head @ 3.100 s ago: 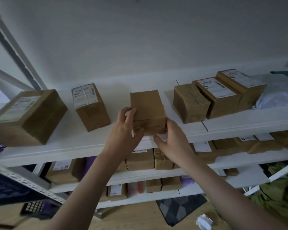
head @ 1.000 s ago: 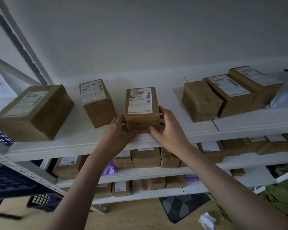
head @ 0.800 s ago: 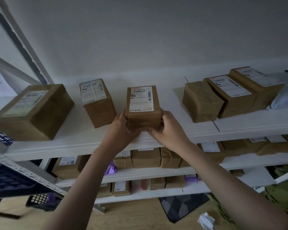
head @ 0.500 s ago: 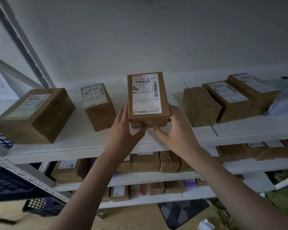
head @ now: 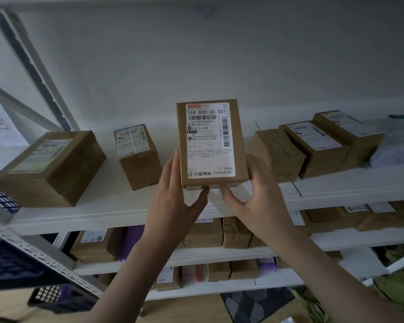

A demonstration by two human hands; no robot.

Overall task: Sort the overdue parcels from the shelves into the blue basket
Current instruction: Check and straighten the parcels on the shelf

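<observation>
I hold a small brown cardboard parcel [head: 211, 143] upright in front of the top shelf [head: 117, 206], its white shipping label with barcodes facing me. My left hand [head: 176, 194] grips its lower left side, thumb under the bottom edge. My right hand [head: 258, 194] grips the lower right side, fingers behind the parcel. A dark blue basket [head: 12, 264] shows at the left edge, partly hidden behind a perforated shelf rail.
More brown parcels stand on the top shelf: a large one [head: 49, 166] and a smaller one [head: 138, 156] to the left, three [head: 313, 148] to the right beside a white bag [head: 397, 148]. Lower shelves [head: 196, 255] hold several parcels. A dark crate [head: 56, 299] sits on the floor.
The parcel was turned label-up on the shelf, then lifted off it and tilted upright, closer to my view. Both hands moved up with it.
</observation>
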